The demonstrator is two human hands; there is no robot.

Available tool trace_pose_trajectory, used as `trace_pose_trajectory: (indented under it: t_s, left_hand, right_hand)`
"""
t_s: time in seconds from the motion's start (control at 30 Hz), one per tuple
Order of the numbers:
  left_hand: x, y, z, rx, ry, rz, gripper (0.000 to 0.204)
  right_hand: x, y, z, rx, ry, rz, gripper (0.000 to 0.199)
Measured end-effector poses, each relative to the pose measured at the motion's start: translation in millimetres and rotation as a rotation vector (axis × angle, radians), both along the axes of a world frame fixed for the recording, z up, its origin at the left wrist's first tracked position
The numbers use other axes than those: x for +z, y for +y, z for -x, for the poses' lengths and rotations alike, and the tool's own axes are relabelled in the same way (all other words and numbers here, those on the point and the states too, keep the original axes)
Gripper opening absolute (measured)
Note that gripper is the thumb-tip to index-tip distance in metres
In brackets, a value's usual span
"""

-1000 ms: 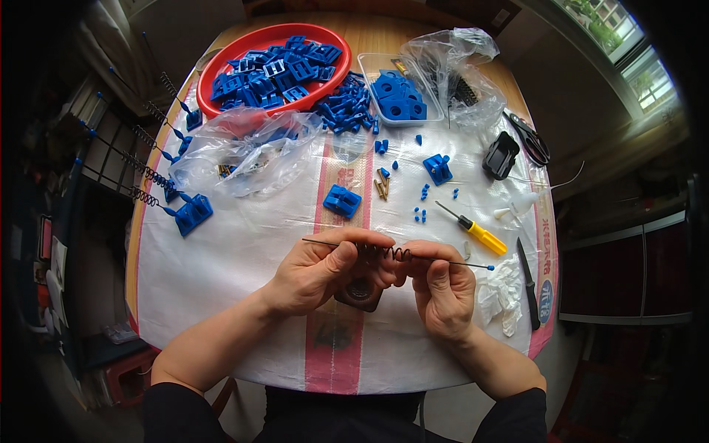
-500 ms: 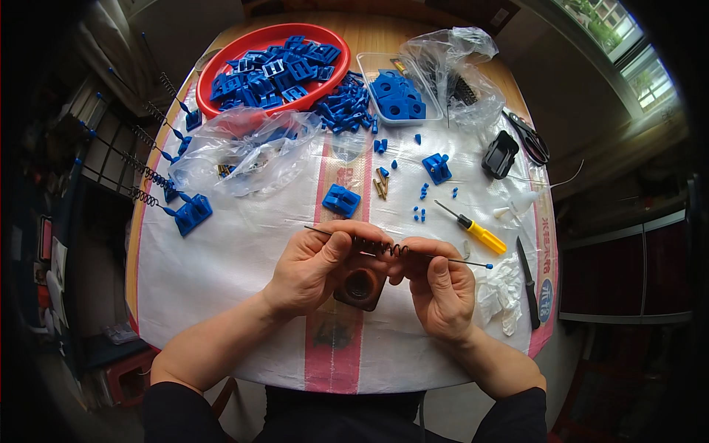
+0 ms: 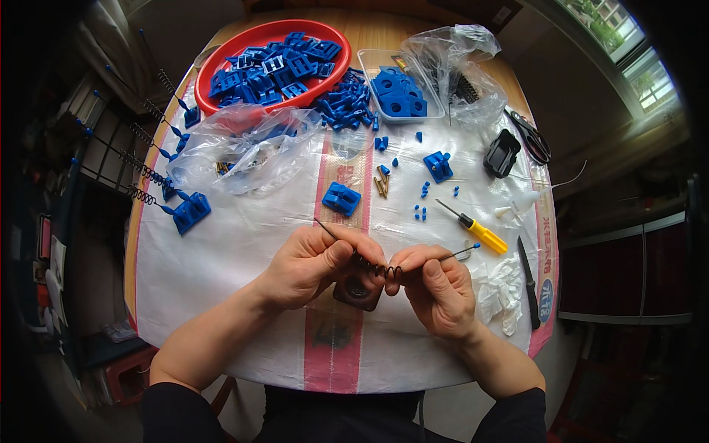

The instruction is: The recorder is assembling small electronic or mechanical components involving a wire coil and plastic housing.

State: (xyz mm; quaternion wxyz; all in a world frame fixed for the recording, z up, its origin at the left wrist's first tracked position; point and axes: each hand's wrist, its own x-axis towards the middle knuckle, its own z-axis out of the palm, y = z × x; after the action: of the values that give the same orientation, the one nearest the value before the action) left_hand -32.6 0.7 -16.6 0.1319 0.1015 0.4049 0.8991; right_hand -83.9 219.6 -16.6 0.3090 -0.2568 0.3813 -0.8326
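Note:
A dark coiled wire spring (image 3: 391, 272) stretches between my two hands above the middle of the table. My left hand (image 3: 310, 264) pinches its left part, and a straight wire end pokes up past the fingers. With thumb and fingers, my right hand (image 3: 442, 288) grips the other side, where a straight wire ends in a small blue tip (image 3: 476, 245). Just below the spring sits a dark brown square block (image 3: 360, 297) with a round hollow, partly covered by my left hand. A blue base piece (image 3: 341, 198) lies beyond my hands, and another blue base (image 3: 439, 167) farther right.
At the back stand a red basin (image 3: 345, 63) of blue parts and a clear tub (image 3: 443, 111). Assembled springs on blue bases (image 3: 192, 213) line the left edge. On the right are a yellow screwdriver (image 3: 486, 236), a knife (image 3: 530, 288), scissors (image 3: 533, 140) and crumpled tissue (image 3: 498, 295).
Both hands have come slightly nearer to me with the spring. Its two straight ends now angle upward more steeply, and the blue tip has risen.

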Motion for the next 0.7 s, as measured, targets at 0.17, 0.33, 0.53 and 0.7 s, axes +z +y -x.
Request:
trace_pose_trajectory:
  t_s: [0.17, 0.33, 0.53, 0.7]
  left_hand:
    - [-0.4, -0.9, -0.1, -0.036, 0.023, -0.033, 0.033]
    - [1.2, -1.1, 1.3, -0.090, 0.030, -0.050, 0.033]
    - [-1.1, -1.7, 1.8, -0.107, 0.094, -0.046, 0.034]
    - [1.7, -1.4, 2.3, -0.126, 0.089, -0.051, 0.035]
  right_hand:
    - [3.7, -1.6, -2.7, 0.008, -0.018, -0.024, 0.030]
    - [1.6, 2.4, 0.2, 0.117, -0.040, 0.053, 0.030]
    - [1.9, 0.9, -0.4, 0.164, -0.046, 0.068, 0.030]
    - [3.6, 1.1, -1.3, 0.169, -0.049, 0.069, 0.030]
